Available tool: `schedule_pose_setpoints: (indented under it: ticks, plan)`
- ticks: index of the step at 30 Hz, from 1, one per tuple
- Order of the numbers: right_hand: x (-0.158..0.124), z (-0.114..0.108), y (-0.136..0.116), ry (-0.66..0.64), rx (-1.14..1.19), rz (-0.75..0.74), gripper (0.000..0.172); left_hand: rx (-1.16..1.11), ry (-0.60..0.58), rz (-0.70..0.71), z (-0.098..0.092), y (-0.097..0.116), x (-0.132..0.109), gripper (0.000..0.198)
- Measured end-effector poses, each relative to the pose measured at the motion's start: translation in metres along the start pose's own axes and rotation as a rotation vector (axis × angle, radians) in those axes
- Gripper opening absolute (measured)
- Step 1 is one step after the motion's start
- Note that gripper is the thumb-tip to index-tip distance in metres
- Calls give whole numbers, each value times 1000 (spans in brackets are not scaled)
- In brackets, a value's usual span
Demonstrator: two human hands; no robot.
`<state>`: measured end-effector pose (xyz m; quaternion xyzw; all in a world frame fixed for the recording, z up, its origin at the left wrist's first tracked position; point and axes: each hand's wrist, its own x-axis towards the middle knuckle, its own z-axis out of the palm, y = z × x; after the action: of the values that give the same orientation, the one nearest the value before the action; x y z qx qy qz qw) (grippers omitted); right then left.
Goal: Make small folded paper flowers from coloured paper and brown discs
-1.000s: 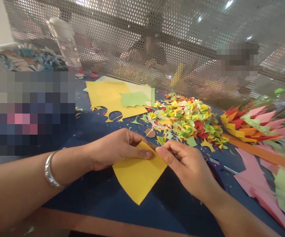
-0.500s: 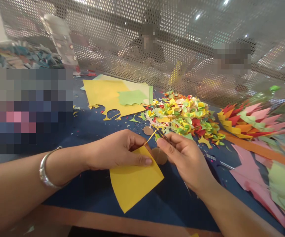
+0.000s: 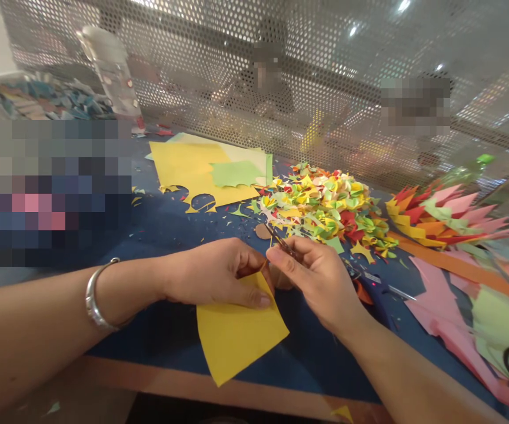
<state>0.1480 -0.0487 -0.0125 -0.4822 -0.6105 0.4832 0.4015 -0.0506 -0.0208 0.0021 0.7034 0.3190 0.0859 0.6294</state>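
My left hand (image 3: pixel 228 274) pinches a piece of yellow paper (image 3: pixel 240 338) between thumb and fingers; one long edge of it is curved. A silver bangle (image 3: pixel 95 297) circles that wrist. Closed around a slim dark metal tool with a pointed tip (image 3: pixel 278 240), my right hand (image 3: pixel 325 282) works close beside the left. The tool's far end is hidden in the palm, so its kind is unclear. Near the paper's upper corner a thin strip (image 3: pixel 266 266) shows between the hands. A brown disc (image 3: pixel 263 231) lies just beyond the tool tip.
Behind the hands spreads a heap of small folded paper pieces (image 3: pixel 329 206). Yellow sheets (image 3: pixel 183 168) lie back left, a spiky paper piece (image 3: pixel 439 218) and pink scraps (image 3: pixel 439 300) on the right. A dark blue tool (image 3: pixel 375 288) sits beside my right hand. A clear bottle (image 3: pixel 115 76) stands back left.
My right hand and its tool have shifted slightly left and down, closer to the left hand. The yellow strip stretched up to the tool tip now shows less. The paper is still held.
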Motion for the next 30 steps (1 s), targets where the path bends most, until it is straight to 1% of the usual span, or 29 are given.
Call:
schedule_pose_setpoints:
  ticks: [6, 10, 12, 14, 16, 18, 19, 21, 22, 23, 24, 25, 27, 28, 29, 30]
  plan:
    - [3, 3, 0, 12, 59, -2, 28, 112, 4, -27, 0, 2, -1, 21]
    - [2, 2, -2, 55, 80, -3, 26, 85, 2, -68, -1, 1, -2, 23]
    - [2, 0, -2, 101, 67, -24, 25, 61, -12, -83, -5, 2, -3, 21]
    - [2, -3, -2, 131, 64, -40, 25, 98, 1, -74, -14, 2, -4, 19]
    - [3, -4, -2, 133, 67, -37, 26, 238, 84, -21, -28, 0, -7, 20]
    - [2, -3, -3, 112, 70, -15, 27, 463, 242, 83, -45, -4, -9, 15]
    - [2, -3, -4, 97, 67, -3, 28, 549, 297, 110, -52, -6, -10, 12]
    - [2, -1, -6, 71, 57, 12, 30, 654, 455, 163, -60, -9, -11, 11]
    - [1, 0, -7, 61, 52, 15, 30, 678, 549, 204, -60, -9, -10, 13]
    - [1, 0, -8, 56, 50, 15, 30, 665, 639, 245, -58, -7, -10, 17]
    - [1, 0, -8, 52, 49, 14, 30, 599, 691, 268, -52, -5, -8, 20]
    - [1, 0, -8, 48, 50, 12, 30, 470, 692, 262, -46, -2, -6, 21]
    - [1, 0, -7, 38, 56, 4, 29, 171, 511, 245, -29, 4, -2, 24]
    - [1, 0, -6, 34, 63, -3, 28, 55, 446, 235, -21, 6, 1, 22]
    - [1, 0, -5, 30, 71, -10, 27, -37, 399, 231, -15, 8, 3, 19]
    - [1, 0, -5, 28, 77, -15, 26, -121, 387, 231, -9, 8, 5, 17]
